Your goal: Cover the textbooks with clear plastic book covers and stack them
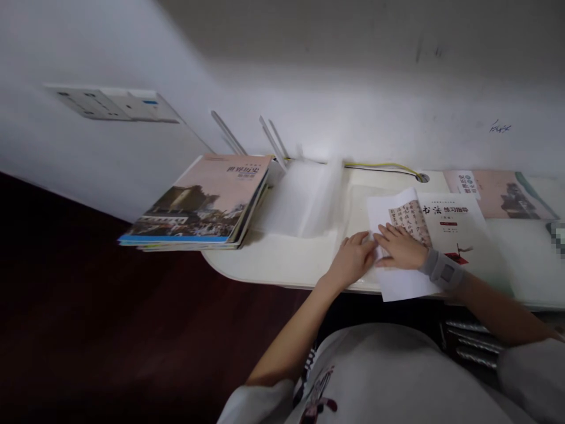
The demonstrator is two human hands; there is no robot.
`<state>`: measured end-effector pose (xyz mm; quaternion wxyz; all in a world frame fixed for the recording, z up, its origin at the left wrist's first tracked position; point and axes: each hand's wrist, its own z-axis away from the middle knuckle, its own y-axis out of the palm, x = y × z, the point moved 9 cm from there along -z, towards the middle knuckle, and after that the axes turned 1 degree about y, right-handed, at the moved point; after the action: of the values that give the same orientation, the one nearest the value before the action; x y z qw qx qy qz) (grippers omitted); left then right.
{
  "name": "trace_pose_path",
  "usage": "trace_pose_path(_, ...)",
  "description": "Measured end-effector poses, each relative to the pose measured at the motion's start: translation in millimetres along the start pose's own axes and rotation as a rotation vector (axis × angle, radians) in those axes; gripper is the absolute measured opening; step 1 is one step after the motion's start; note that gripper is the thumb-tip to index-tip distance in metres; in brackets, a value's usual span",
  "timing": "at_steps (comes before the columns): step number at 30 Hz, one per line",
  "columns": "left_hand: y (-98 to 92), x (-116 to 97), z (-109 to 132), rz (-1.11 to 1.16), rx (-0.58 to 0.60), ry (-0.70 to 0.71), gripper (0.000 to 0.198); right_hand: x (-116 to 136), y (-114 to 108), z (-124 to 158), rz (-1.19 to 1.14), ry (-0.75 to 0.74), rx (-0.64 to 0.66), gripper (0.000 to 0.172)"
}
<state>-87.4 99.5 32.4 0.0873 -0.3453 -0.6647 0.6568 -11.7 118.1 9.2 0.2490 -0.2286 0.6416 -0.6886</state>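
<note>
Shirt (397,377) | R hand (399,246) partly hides ppr (406,287) | bk stack (189,203) L | cable (379,165) rear

Printed pale shirt (397,377), grey wristband (441,269)

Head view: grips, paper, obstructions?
Left grip at left edge of printed sheet. Right grip over it, fingers spread. Book stack apart at left, not obstructing.

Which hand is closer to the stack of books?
Left: the left hand is to the right of the stack of books; the right hand is farther right, over the white paper.
</note>
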Motion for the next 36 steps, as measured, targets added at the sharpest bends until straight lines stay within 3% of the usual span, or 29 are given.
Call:
trace_pose_path(3,-5.6,-6,3,-0.012,0.059,0.081,0.026,-8,11,6,-0.032,0.070,0.039,0.082)
trace_pose_path(9,-9.2,-10,21,0.066,0.173,0.205,0.020,-35,17,-17,-0.083,0.249,0.040,0.082)
trace_pose_path(14,-10.8,-1,25,0.013,0.212,0.149,0.027,-38,16,-24,-0.102,0.281,0.044,0.084)
trace_pose_path(21,-24.8,-9,33,0.089,0.294,0.191,0.025,-39,15,-22,-0.115,0.290,0.047,0.084)
trace_pose_path(25,-27.6,-17,33,-0.028,0.249,0.243,0.025,-38,13,-23,-0.118,0.294,0.044,0.083)
trace_pose_path(30,-21.4,-22,18,-0.201,0.134,0.199,0.023,-36,13,-21,-0.129,0.296,0.066,0.081)
trace_pose_path(36,-13.5,-27,15,-0.147,0.041,0.185,0.025,-34,13,-22,-0.147,0.270,0.064,0.071)
